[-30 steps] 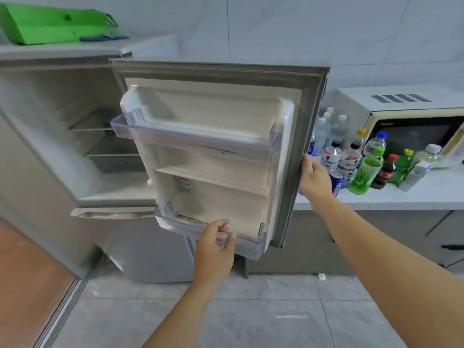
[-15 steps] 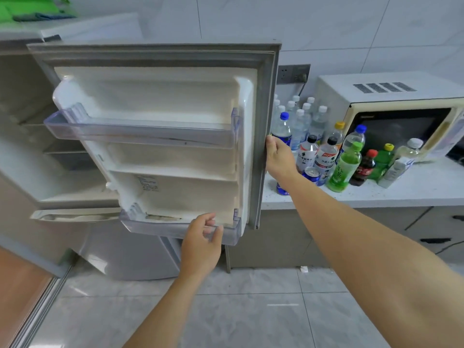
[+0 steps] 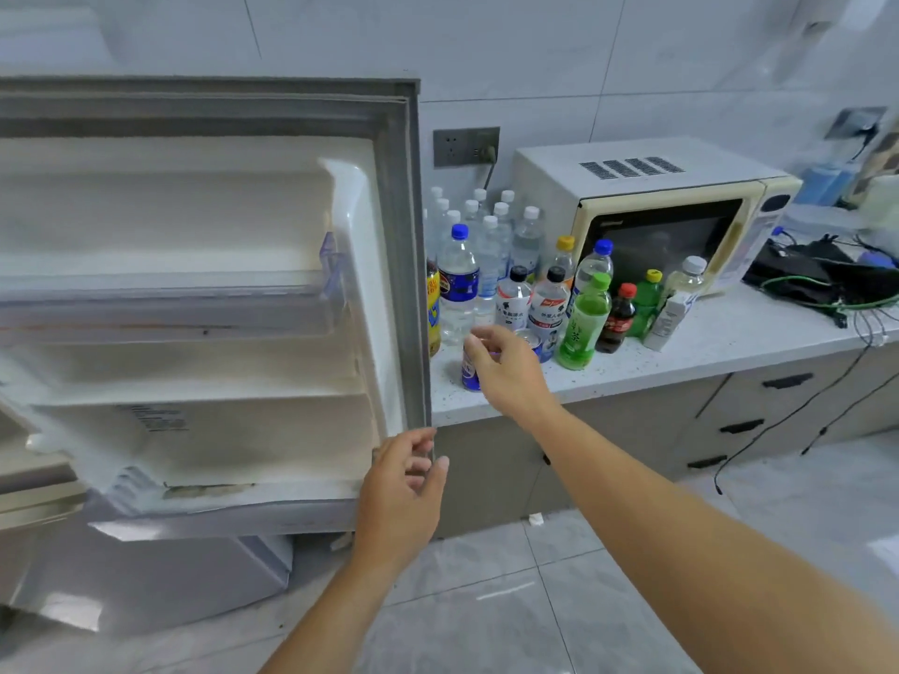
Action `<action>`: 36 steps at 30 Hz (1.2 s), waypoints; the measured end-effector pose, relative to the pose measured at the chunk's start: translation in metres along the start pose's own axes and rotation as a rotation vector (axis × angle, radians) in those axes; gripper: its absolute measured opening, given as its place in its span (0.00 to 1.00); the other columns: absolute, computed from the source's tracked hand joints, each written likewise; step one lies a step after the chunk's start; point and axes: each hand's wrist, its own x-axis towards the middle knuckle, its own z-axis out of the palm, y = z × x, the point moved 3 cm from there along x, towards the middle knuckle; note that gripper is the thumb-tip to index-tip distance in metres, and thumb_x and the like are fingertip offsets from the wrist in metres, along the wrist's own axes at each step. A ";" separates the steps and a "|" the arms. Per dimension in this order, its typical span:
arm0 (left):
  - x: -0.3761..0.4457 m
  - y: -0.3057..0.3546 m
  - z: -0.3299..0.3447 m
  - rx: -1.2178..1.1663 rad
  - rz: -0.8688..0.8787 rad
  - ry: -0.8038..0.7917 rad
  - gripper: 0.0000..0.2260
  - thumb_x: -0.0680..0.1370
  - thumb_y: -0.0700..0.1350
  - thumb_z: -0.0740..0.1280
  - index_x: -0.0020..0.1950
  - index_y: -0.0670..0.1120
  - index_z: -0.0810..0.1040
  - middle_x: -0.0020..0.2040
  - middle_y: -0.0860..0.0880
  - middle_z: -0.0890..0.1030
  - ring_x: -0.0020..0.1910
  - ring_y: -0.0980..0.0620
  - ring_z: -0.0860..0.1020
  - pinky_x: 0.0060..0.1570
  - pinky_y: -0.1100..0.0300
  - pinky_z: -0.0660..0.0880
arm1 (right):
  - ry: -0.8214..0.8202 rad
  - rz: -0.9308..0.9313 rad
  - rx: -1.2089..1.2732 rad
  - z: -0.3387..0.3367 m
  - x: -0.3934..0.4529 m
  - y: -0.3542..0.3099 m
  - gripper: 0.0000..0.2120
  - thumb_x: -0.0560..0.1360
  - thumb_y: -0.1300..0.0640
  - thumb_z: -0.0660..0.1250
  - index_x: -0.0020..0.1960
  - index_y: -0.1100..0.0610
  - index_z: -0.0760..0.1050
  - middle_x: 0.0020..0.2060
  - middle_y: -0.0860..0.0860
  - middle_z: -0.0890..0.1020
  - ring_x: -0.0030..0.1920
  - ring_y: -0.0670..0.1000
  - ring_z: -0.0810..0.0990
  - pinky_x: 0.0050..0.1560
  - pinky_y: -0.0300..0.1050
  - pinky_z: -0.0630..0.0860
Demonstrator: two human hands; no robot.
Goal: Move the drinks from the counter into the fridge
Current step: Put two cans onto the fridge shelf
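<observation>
The fridge door (image 3: 411, 245) stands wide open on the left, its clear upper shelf (image 3: 170, 308) and lower bin (image 3: 219, 513) bare. Several drinks crowd the white counter (image 3: 729, 342): clear water bottles (image 3: 486, 235), a blue-label bottle (image 3: 458, 284), a green tea bottle (image 3: 584, 323), a cola bottle (image 3: 617, 318) and a blue can (image 3: 470, 372). My right hand (image 3: 506, 372) hovers with fingers spread just in front of the blue can, holding nothing. My left hand (image 3: 404, 488) hangs loosely curled by the door's lower right corner, off the door.
A cream microwave (image 3: 656, 211) stands behind the drinks on the counter. Black items and green cables (image 3: 827, 284) lie to its right. Drawers (image 3: 778, 391) sit under the counter, above a grey tiled floor (image 3: 486, 600).
My right hand let go of the door's edge and moved right toward the blue can. My left hand came off the lower bin. The view swung right.
</observation>
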 end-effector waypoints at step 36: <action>0.204 -0.080 0.180 0.070 -0.510 0.180 0.31 0.61 0.51 0.81 0.59 0.63 0.71 0.53 0.64 0.79 0.51 0.68 0.76 0.45 0.71 0.70 | -0.173 0.066 0.188 -0.033 0.146 0.228 0.30 0.63 0.53 0.82 0.59 0.44 0.70 0.49 0.34 0.79 0.50 0.31 0.77 0.47 0.23 0.73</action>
